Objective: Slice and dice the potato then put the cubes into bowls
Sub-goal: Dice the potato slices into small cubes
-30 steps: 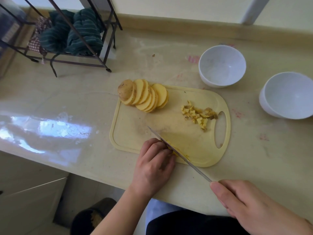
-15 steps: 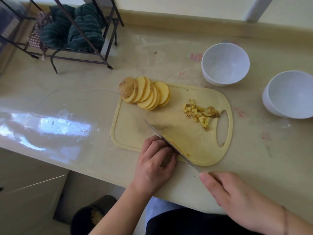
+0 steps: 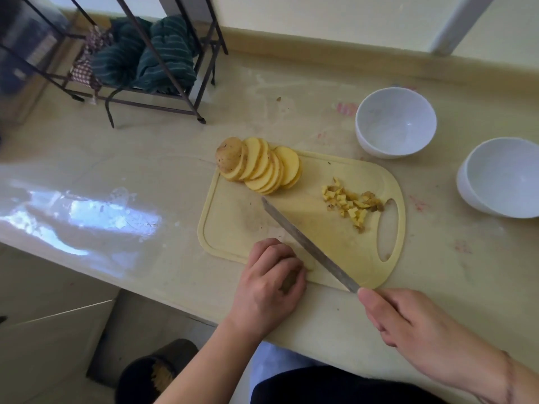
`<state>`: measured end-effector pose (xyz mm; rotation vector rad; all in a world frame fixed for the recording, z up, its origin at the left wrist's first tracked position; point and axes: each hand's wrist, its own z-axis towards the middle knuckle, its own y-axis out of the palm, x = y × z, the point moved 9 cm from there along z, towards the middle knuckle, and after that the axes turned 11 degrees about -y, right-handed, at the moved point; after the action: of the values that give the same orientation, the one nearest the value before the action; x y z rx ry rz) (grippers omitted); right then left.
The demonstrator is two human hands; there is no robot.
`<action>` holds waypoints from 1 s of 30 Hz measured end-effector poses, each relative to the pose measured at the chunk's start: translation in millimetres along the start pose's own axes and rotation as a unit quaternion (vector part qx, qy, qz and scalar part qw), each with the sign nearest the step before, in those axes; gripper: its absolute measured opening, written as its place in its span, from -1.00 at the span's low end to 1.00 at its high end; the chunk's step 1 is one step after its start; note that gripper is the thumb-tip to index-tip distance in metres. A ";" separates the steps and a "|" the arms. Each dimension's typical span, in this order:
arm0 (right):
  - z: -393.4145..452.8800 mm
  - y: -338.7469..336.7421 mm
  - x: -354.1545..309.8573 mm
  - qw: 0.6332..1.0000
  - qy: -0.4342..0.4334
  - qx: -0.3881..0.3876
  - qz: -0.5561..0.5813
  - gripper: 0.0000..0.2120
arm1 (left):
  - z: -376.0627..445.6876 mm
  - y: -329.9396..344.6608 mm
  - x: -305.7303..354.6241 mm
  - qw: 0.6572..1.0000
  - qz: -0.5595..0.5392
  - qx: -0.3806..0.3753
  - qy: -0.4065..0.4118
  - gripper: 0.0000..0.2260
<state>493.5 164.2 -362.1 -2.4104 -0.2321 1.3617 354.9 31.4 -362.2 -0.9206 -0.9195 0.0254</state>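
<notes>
Step in hand: dicing a potato slice at the near edge of the cutting board [image 3: 233, 228]; judged from the small pile already cut, this is early in the dicing.
Left hand: the left hand [image 3: 269, 282] sits at the board's near edge, fingers curled down over something small; the piece itself is almost wholly hidden, so what it pins is presumed to be a slice.
Right hand: the right hand [image 3: 408, 322] is wrapped around the handle of the knife [image 3: 309, 246], whose blade runs diagonally from the near right corner toward the board's middle.
Potato: the fanned slices [image 3: 259, 167] lie at the board's far left corner; the cubes [image 3: 351, 204] lie by the handle hole at the right end.
Bowls: the nearer-centre bowl [image 3: 395, 122] and the right bowl [image 3: 501, 177] stand on the counter [image 3: 116, 158] past the board's far right corner, both without potato.
Doing it well: the person should keep the fingertips tucked behind the knuckles, bring the blade down just beside them, and cut evenly spaced lines so the cubes match.
Risk: the blade lies very near the left fingers.
Change: compared with a second ago, the blade has drawn away from the left hand and its tip has moved up the board toward the slices; the slices, cubes and bowls lie as before.
</notes>
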 end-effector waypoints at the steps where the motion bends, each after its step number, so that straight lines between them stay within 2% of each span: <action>1: 0.0 0.4 -1.2 1.000 0.000 -0.004 0.000 -0.34 | -2.2 -0.5 -0.1 1.000 0.003 0.002 0.006 -0.93; 7: -8.7 7.1 -5.6 0.998 0.022 -0.037 0.052 -0.34 | -9.7 -2.5 2.6 0.999 0.003 0.008 0.032 -0.95; 12: -10.6 12.0 -5.2 0.998 0.019 -0.055 0.034 -0.36 | -9.2 -3.5 3.3 0.999 -0.015 0.006 0.036 -0.96; 20: -23.9 12.8 5.1 0.998 0.030 -0.055 0.019 -0.11 | -7.3 -3.7 2.9 0.999 -0.021 0.011 0.030 -0.94; 30: -23.8 10.3 4.4 0.998 0.033 -0.048 -0.032 -0.10 | -6.7 -4.5 2.2 0.999 -0.024 0.013 0.026 -0.95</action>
<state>515.7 150.6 -358.4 -2.4992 -0.3621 1.2667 359.4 24.9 -359.4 -0.8711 -0.8905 -0.0287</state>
